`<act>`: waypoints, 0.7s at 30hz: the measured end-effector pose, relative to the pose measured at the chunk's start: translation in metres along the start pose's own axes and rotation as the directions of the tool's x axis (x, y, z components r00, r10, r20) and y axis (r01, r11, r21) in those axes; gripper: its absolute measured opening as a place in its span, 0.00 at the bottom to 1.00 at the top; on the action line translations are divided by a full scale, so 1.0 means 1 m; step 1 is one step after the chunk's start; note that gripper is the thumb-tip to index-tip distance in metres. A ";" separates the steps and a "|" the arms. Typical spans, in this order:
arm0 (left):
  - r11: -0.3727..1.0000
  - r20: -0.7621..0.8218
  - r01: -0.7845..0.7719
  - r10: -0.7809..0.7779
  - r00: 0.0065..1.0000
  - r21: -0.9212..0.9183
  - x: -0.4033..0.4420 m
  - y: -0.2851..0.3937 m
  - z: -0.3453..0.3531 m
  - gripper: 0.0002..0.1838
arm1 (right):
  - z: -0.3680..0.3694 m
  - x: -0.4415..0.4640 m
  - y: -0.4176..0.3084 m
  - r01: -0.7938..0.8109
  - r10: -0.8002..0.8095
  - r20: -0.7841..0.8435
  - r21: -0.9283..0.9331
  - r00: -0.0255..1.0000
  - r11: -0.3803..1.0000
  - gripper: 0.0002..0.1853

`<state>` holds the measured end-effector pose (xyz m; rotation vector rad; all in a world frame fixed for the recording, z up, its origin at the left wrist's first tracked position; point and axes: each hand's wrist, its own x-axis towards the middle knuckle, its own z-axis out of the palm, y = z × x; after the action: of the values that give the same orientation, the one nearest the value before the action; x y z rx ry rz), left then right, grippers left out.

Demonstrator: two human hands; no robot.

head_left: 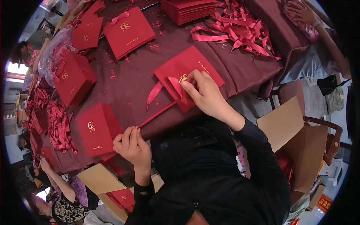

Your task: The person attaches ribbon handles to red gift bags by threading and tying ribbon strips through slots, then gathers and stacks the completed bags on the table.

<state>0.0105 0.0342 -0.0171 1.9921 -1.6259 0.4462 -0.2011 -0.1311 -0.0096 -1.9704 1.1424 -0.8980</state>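
A red paper bag (208, 67) with gold print lies tilted near the table's front edge. My right hand (204, 92) pinches the bag's top, where a red ribbon (155, 93) loops out and one end hangs on the cloth. From there a taut stretch of ribbon runs down to my left hand (133, 146), whose thumb and forefinger pinch its end. Beside my left hand stands a stack of red bags (95, 131) with a gold logo.
A dark red cloth (120, 88) covers the table. Loose ribbons (243, 32), another ribbon pile (60, 127), bag stacks (189, 11) and a bag group (73, 80) lie around. Open cardboard boxes (307, 157) stand right and below left. Other people work at left and top right.
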 end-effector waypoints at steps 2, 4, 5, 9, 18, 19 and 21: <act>0.998 0.012 0.054 -0.053 0.998 -0.030 -0.005 -0.010 0.001 0.07 | -0.001 0.001 -0.002 -0.007 0.007 0.001 0.004 1.000 1.000 0.19; 0.998 0.040 0.056 -0.055 0.998 -0.019 -0.005 -0.008 0.001 0.09 | -0.001 0.001 -0.004 -0.015 0.015 0.008 0.008 1.000 1.000 0.19; 0.998 0.070 0.057 -0.057 0.996 -0.007 -0.004 -0.006 0.002 0.12 | -0.001 0.000 -0.006 -0.040 0.040 0.029 -0.013 0.999 0.999 0.19; 0.974 -0.030 0.173 -0.179 0.983 -0.149 0.019 0.018 0.008 0.19 | 0.000 -0.001 -0.019 0.076 -0.075 0.013 -0.156 0.997 0.985 0.13; 0.984 0.153 0.142 -0.125 0.980 -0.106 0.058 0.030 0.045 0.06 | 0.018 -0.001 -0.005 0.154 -0.177 -0.038 -0.343 0.983 0.927 0.06; 0.986 0.084 0.131 -0.123 0.989 -0.103 0.060 0.024 0.045 0.04 | 0.018 0.001 -0.006 0.154 -0.178 -0.039 -0.342 0.983 0.927 0.06; 0.989 0.018 0.130 -0.129 0.992 -0.074 0.062 0.013 0.039 0.03 | 0.018 0.001 -0.010 0.125 -0.119 0.042 -0.436 0.992 0.891 0.05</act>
<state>0.0085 -0.0398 -0.0119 2.0327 -1.4880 0.3195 -0.1816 -0.1246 -0.0110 -2.4310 1.3111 -0.7306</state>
